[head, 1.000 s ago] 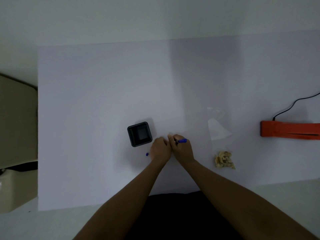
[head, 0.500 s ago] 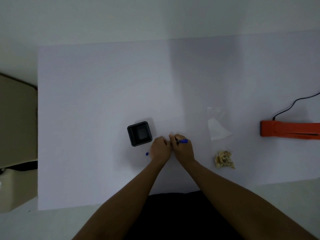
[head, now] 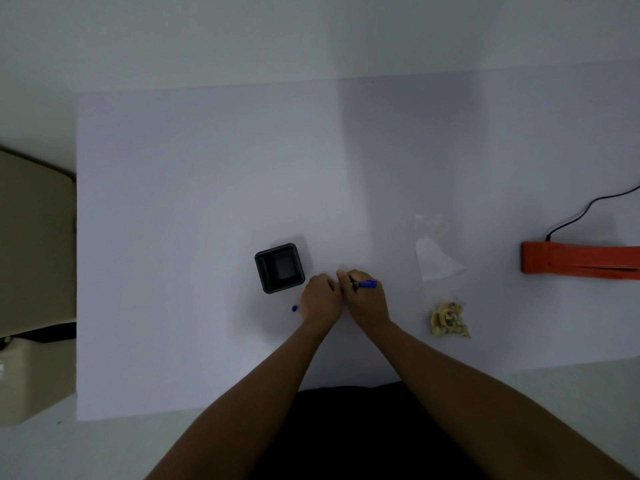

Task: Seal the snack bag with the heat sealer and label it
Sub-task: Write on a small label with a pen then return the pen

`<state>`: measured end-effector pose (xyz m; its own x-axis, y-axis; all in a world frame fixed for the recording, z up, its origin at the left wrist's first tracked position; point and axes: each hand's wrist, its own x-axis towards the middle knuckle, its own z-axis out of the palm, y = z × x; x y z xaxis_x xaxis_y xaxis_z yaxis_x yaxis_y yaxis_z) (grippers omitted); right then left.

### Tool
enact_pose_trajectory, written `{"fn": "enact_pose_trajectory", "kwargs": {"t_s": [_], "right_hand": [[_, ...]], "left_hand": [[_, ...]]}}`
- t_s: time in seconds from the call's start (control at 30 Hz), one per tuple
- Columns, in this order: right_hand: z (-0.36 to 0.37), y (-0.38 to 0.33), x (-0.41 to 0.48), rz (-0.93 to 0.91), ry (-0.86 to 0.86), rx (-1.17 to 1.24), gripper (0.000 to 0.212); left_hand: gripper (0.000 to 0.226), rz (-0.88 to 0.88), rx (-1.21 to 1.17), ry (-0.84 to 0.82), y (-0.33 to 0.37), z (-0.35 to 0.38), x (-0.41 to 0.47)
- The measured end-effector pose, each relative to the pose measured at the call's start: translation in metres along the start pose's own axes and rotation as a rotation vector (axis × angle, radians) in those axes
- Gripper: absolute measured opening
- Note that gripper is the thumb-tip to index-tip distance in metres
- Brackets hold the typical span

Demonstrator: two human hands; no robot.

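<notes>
My right hand (head: 365, 299) grips a blue marker (head: 366, 284) with its tip pointing left, down at the white table sheet. My left hand (head: 320, 299) rests curled right beside it, touching it; what lies under its fingers is hidden. A small blue marker cap (head: 294, 308) lies just left of my left hand. The clear snack bag (head: 437, 261) lies flat to the right, with a clump of pale snacks (head: 449, 320) at its near end. The orange heat sealer (head: 575, 261) sits at the far right, apart from both hands.
A black square container (head: 280, 268) stands just left of my hands. The sealer's black cord (head: 585, 211) runs off to the right edge. The white sheet (head: 207, 202) covers the table; a beige surface (head: 34, 237) lies beyond its left edge.
Both hands stay in the same spot. The marker in my right hand has shifted only slightly.
</notes>
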<state>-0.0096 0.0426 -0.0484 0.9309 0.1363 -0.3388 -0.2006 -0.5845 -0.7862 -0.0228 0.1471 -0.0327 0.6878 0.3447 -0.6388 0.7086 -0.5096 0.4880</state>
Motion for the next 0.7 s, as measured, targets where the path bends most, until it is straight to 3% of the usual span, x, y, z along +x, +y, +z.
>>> {"fn": "enact_pose_trajectory", "kwargs": {"t_s": [0.7], "right_hand": [[-0.0004,-0.003,-0.0037,0.041,0.004,-0.008,0.039]], "left_hand": [[0.034,0.003,0.013,-0.002,0.0045,-0.0044,-0.003]]}}
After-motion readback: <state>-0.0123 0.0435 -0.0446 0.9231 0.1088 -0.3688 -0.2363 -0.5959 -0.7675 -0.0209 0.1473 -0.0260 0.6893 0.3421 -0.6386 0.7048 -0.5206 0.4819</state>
